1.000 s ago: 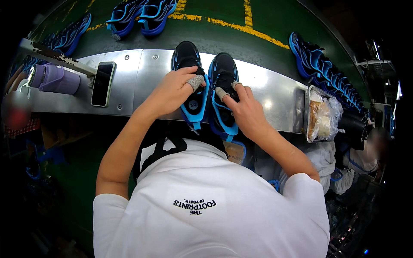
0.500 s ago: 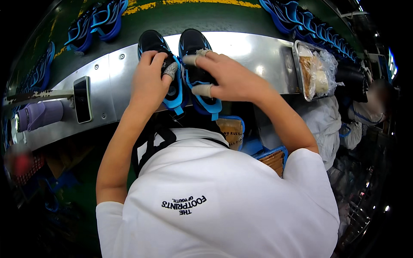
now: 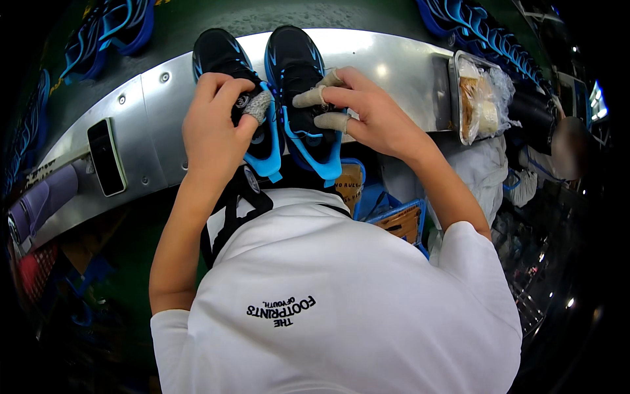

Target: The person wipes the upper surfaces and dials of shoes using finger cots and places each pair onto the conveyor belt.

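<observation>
Sneakers, a black-and-blue pair, sat side by side on the metal ledge (image 3: 394, 65) with both hands on them.

The left sneaker (image 3: 226, 59) and the right sneaker (image 3: 295, 72) lay with toes pointing far and blue heels hanging over the near edge. The left hand (image 3: 213, 131) curled over the left sneaker's opening, its taped thumb (image 3: 257, 105) pressed against the collar. The right hand (image 3: 374, 115) rested on the right sneaker, taped fingers (image 3: 312, 97) bent and pinching at its tongue area. A dark phone (image 3: 106, 156) lay on the ledge to the left, well apart; a tray of plastic-wrapped items (image 3: 479, 98) sat to the right. More blue sneakers (image 3: 111, 29) stood on the green surface beyond.
</observation>
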Demonstrator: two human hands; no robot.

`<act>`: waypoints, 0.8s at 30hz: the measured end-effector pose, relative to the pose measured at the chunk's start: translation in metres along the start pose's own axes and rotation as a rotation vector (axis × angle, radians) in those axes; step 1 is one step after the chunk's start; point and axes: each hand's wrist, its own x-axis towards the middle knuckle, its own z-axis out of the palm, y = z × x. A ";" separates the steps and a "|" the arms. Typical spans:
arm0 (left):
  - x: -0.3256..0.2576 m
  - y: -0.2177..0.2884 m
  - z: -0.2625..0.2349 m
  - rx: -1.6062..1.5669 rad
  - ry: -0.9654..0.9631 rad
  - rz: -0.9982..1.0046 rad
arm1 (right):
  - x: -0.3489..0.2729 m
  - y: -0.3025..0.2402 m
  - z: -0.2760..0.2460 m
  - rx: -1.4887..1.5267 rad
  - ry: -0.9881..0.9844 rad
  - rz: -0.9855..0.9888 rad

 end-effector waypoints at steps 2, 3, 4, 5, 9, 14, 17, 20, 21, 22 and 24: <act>0.000 0.004 0.000 0.021 0.020 -0.089 | -0.003 0.002 0.000 0.006 0.010 0.002; 0.000 0.004 0.001 0.022 0.003 -0.089 | -0.004 0.003 0.001 0.007 0.014 -0.014; 0.000 0.004 0.001 0.041 0.041 -0.077 | -0.004 0.006 0.000 0.019 0.019 -0.002; 0.000 0.004 0.001 0.060 0.079 -0.064 | -0.001 0.010 -0.002 0.057 0.005 -0.081; -0.002 0.001 0.001 0.014 0.027 -0.067 | -0.004 0.019 0.006 0.032 0.094 -0.149; 0.004 -0.002 -0.008 -0.190 -0.136 -0.004 | -0.004 0.022 0.017 -0.244 0.228 -0.109; 0.002 -0.013 -0.007 -0.293 -0.116 -0.035 | -0.005 0.016 0.000 0.000 0.081 -0.177; 0.003 -0.015 -0.010 -0.227 -0.128 -0.038 | -0.007 0.017 0.018 -0.108 0.168 -0.109; 0.002 -0.019 -0.012 -0.198 -0.165 -0.006 | -0.007 0.012 0.023 -0.232 0.241 -0.011; 0.004 -0.022 -0.013 -0.348 -0.241 -0.041 | -0.008 0.008 0.021 -0.263 0.227 0.042; 0.005 -0.021 -0.015 -0.494 -0.286 -0.057 | -0.009 0.014 0.013 -0.212 0.211 -0.069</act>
